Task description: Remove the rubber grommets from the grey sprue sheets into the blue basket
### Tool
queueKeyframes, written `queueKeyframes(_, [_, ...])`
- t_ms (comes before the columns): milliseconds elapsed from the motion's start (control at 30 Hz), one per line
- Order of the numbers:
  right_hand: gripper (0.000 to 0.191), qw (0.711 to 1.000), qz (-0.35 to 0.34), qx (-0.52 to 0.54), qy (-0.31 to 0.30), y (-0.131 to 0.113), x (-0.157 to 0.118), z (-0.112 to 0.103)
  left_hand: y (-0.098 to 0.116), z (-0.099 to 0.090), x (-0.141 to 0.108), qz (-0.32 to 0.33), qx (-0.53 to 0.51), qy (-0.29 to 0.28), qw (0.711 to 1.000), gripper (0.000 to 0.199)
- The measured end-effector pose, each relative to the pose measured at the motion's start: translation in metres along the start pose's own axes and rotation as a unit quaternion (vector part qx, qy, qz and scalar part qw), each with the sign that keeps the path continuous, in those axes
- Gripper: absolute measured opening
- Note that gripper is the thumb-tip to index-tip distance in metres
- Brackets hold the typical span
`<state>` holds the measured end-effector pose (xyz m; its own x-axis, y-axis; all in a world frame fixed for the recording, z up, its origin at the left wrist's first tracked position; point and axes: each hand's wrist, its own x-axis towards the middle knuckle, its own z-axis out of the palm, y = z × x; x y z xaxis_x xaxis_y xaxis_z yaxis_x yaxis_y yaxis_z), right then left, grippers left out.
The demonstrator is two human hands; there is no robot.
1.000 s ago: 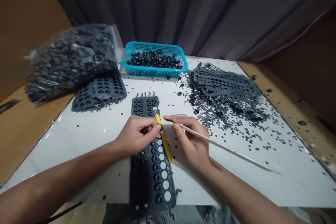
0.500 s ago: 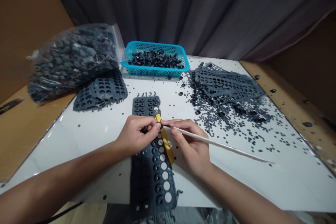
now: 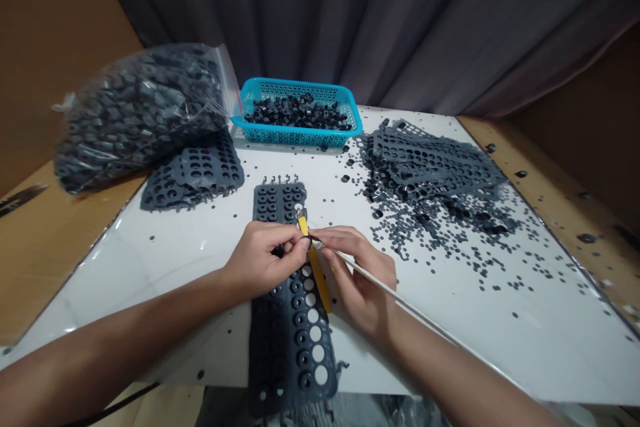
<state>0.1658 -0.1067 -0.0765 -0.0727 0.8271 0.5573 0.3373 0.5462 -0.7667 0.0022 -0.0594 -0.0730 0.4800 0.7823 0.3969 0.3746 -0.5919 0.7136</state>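
Note:
Above a dark grey rubber sheet (image 3: 276,347), my left hand (image 3: 267,257) is closed, thumb and forefinger pinching a small black rubber piece (image 3: 309,238). My right hand (image 3: 365,277) grips a thin, whitish stick (image 3: 387,288), its tip against or very near that piece. The stick's long end runs back across my right wrist and forearm. A yellow strip-like tool (image 3: 320,280) with a metal tip lies on the sheet under my fingertips; its exact kind I cannot make out. Rows of round rubber pieces fill the sheet, with a row of empty holes along its right side.
A turquoise basket (image 3: 300,136) of loose black pieces stands at the back. To its left, a full plastic bag (image 3: 140,113) rests partly on punched sheets (image 3: 200,170). More sheets (image 3: 435,160) and scattered black scraps (image 3: 415,233) cover the right side of the white table (image 3: 200,233).
The stick's free end has swung down and toward me, from over the table to across my right forearm. My fingertips have shifted very slightly; both hands keep their pinch.

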Motion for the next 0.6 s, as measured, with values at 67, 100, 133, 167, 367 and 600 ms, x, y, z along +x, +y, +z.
queueKeyframes(67, [0.028,1.0,-0.014,-0.016,-0.004,0.001,0.0,0.001,0.0,0.0,0.0,0.002,0.001,-0.006,1.0,0.027])
queueKeyframes(100, [0.028,1.0,-0.018,-0.022,-0.003,0.001,0.0,0.002,0.0,0.001,0.001,0.002,0.001,-0.008,1.0,0.027])
queueKeyframes(133, [0.027,0.999,-0.02,-0.031,-0.002,0.001,-0.001,0.003,0.0,0.001,0.001,-0.001,0.002,-0.009,1.0,0.027])
queueKeyframes(167, [0.027,0.999,-0.019,-0.041,-0.001,0.001,-0.001,0.004,0.0,0.001,0.001,-0.004,0.002,-0.009,1.0,0.027])
queueKeyframes(367, [0.027,0.994,-0.029,-0.102,0.035,0.007,-0.001,0.004,0.002,0.003,0.0,-0.018,-0.002,-0.011,1.0,0.028])
queueKeyframes(600, [0.02,0.998,0.028,-0.014,0.05,0.006,0.004,-0.006,0.0,0.003,-0.003,-0.031,-0.011,-0.018,0.999,0.027])
